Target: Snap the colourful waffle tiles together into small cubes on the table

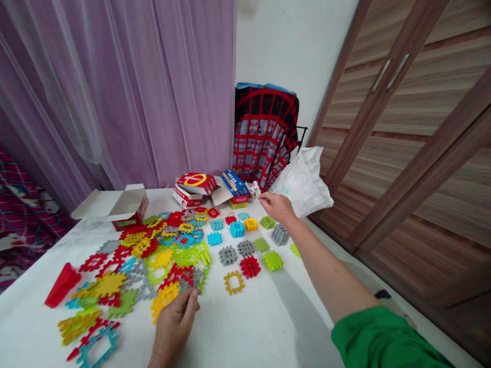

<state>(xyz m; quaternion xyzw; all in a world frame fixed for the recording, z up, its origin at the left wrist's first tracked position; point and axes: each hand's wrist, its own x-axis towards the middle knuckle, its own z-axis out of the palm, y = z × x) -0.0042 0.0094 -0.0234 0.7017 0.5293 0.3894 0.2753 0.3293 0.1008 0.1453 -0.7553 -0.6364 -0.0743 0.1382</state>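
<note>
My left hand (175, 323) is low at the near edge of a pile of notched plastic building tiles, its fingers curled with the thumb against them. A yellow window tile (164, 300) lies right beside its knuckles, with red tiles (180, 276) just beyond. Whatever those fingers hold is hidden. My right hand (279, 207) is stretched out over the far right of the table, fingertips pinched together; I cannot make out anything in them. Below it are a grey stack of tiles (280, 234) and a green stack (268, 222). A blue stack (237, 229) and a yellow stack (250, 224) stand further left.
Single grey (228, 255), red (250, 267), green (273, 260) and yellow (233, 282) tiles lie mid-table. Opened cardboard boxes (195, 183) and a white plastic bag (303, 181) stand at the back. An open box (130, 207) and a red wedge-shaped piece (63, 285) are left.
</note>
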